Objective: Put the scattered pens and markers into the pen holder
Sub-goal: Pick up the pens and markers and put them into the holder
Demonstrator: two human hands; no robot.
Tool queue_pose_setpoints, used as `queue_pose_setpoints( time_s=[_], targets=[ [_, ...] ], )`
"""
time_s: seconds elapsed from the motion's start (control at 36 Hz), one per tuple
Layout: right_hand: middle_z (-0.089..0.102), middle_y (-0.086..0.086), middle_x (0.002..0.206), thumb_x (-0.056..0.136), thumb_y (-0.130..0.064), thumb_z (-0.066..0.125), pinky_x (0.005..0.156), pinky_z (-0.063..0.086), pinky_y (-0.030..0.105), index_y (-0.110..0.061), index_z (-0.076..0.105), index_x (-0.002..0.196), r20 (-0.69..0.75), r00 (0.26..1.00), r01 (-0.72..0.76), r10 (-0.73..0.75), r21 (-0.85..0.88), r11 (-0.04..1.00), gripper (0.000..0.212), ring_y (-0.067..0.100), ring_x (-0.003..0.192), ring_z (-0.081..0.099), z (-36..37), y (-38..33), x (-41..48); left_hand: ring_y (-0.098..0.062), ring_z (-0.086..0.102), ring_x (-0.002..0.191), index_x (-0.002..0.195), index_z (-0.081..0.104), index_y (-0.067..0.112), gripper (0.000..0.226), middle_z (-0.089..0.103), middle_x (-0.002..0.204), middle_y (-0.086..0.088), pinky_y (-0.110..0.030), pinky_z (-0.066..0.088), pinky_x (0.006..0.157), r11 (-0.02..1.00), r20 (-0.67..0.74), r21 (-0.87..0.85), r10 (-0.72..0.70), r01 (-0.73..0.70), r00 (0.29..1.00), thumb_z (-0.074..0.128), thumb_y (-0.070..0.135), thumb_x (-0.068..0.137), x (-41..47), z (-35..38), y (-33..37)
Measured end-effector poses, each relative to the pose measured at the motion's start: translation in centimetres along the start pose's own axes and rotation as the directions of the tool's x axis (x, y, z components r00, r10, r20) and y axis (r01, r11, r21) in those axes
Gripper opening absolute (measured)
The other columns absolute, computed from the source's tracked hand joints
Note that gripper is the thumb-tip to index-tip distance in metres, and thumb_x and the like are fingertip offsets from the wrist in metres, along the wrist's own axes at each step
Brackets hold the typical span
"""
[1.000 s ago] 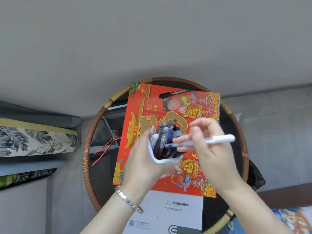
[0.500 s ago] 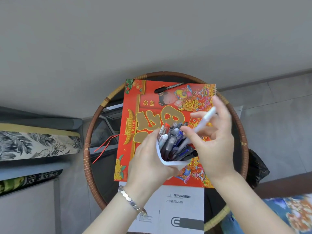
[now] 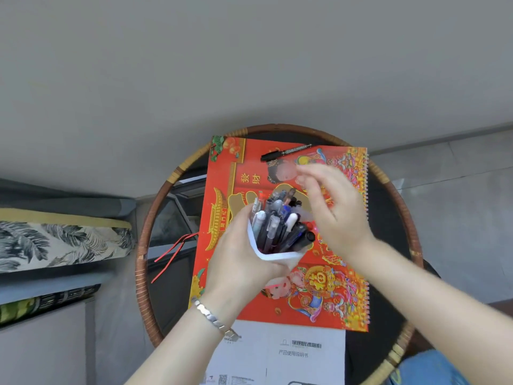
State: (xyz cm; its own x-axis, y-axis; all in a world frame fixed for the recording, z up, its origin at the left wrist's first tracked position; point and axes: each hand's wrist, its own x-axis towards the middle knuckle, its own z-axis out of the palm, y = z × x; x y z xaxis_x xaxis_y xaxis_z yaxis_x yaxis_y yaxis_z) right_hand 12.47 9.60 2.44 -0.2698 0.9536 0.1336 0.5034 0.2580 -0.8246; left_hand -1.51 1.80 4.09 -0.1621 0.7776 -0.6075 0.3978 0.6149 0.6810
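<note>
White holder (image 3: 277, 256), packed with pens, tips up, tilted away | left hand (image 3: 238, 254) grip wraps holder | right hand (image 3: 333, 207) grip loose, empty, above pens | black marker (image 3: 286, 152) lies crosswise at calendar (image 3: 347, 301) far edge, cap left

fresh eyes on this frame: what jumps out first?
The big red and gold spiral-bound calendar covering the round rattan-rimmed table dominates. At its centre the left hand grips a white pen holder crammed with pens, while the right hand hovers open just beside and above it, holding nothing. One black marker lies loose on the calendar's far edge.
</note>
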Motion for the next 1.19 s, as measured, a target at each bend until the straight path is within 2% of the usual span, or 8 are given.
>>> queue_pose_setpoints(
  time_s=[0.11,0.25,0.47,0.61,0.72,0.81,0.92,1.19],
  targets=[
    [0.049,0.009,0.139,0.089,0.007,0.041,0.108,0.021,0.019,-0.006,0.047,0.133,0.209,0.968,-0.067,0.14,-0.32,0.945,0.047,0.02,0.132,0.039,2.1,4.0,6.0,0.016,0.06,0.081,0.085,0.048,0.063,0.059,0.061,0.088,0.043,-0.023,0.052,0.072,0.998,-0.044,-0.053,-0.029,0.027,0.999,0.083,0.037,0.045,0.7,-0.9,0.6],
    [0.041,0.012,0.145,0.085,0.011,0.044,0.107,0.032,0.043,-0.007,0.041,0.137,0.51,0.847,0.214,0.151,-0.587,0.781,0.055,0.029,0.135,0.032,4.6,7.2,9.3,0.001,0.067,0.09,0.096,0.054,0.041,0.057,0.07,0.092,0.02,-0.038,0.057,0.083,0.997,-0.116,-0.07,-0.042,0.034,0.992,0.078,0.037,0.044,1.7,-1.6,0.8],
    [0.051,0.016,0.125,0.082,0.011,0.05,0.086,0.042,0.04,-0.003,0.043,0.128,0.464,0.858,0.243,0.221,-0.745,0.621,0.049,0.033,0.118,0.045,6.0,8.3,9.1,-0.005,0.068,0.097,0.112,0.049,0.048,0.082,0.067,0.108,0.02,-0.041,0.058,0.084,0.997,-0.141,-0.055,-0.059,0.052,0.988,0.071,0.052,0.033,2.5,-2.5,1.0],
    [0.052,0.016,0.123,0.084,0.004,0.051,0.08,0.046,0.044,-0.01,0.038,0.136,0.431,0.892,0.198,0.139,-0.647,0.736,0.055,0.035,0.113,0.049,4.6,7.4,8.0,-0.007,0.068,0.096,0.112,0.051,0.045,0.082,0.068,0.105,0.018,-0.042,0.059,0.082,0.997,-0.146,-0.031,-0.076,0.072,0.986,0.074,0.05,0.033,2.4,-2.6,0.8],
    [0.053,0.006,0.108,0.086,-0.001,0.053,0.077,0.051,0.034,-0.028,0.035,0.139,0.106,0.986,-0.109,0.127,-0.166,0.98,0.062,0.013,0.085,0.059,1.4,2.8,6.0,0.001,0.066,0.089,0.102,0.052,0.042,0.064,0.068,0.093,0.02,-0.037,0.058,0.078,0.997,-0.148,-0.017,-0.081,0.08,0.986,0.077,0.042,0.043,1.8,-2.4,1.3],
    [0.053,-0.006,0.096,0.083,-0.001,0.058,0.076,0.055,0.028,-0.044,0.042,0.127,-0.141,0.99,0.017,0.007,0.163,0.986,0.064,0.008,0.087,0.063,-2.0,-1.4,3.9,0.014,0.063,0.08,0.093,0.052,0.04,0.051,0.067,0.087,0.023,-0.027,0.053,0.068,0.996,-0.117,-0.014,-0.084,0.083,0.99,0.085,0.032,0.054,1.4,-2.2,1.5],
    [0.057,-0.014,0.094,0.08,-0.003,0.058,0.072,0.057,0.032,-0.05,0.044,0.12,-0.192,0.976,0.176,-0.101,0.425,0.888,0.063,0.021,0.089,0.068,-4.4,-5.2,0.4,-0.002,0.067,0.09,0.095,0.052,0.04,0.056,0.069,0.094,0.019,-0.033,0.057,0.076,0.998,-0.104,0.009,-0.056,0.057,0.993,0.076,0.04,0.044,0.7,-1.5,2.1],
    [0.06,-0.013,0.107,0.079,-0.013,0.06,0.091,0.046,0.025,-0.021,0.052,0.116,-0.095,0.986,0.135,-0.136,-0.01,0.991,0.039,0.006,0.101,0.055,-2.2,-3.6,-6.5,-0.001,0.065,0.104,0.114,0.051,0.045,0.071,0.068,0.108,0.023,-0.039,0.057,0.084,0.991,-0.049,0.085,0.109,-0.105,0.993,0.079,0.037,0.05,-2.1,1.0,2.3]
  ],
)
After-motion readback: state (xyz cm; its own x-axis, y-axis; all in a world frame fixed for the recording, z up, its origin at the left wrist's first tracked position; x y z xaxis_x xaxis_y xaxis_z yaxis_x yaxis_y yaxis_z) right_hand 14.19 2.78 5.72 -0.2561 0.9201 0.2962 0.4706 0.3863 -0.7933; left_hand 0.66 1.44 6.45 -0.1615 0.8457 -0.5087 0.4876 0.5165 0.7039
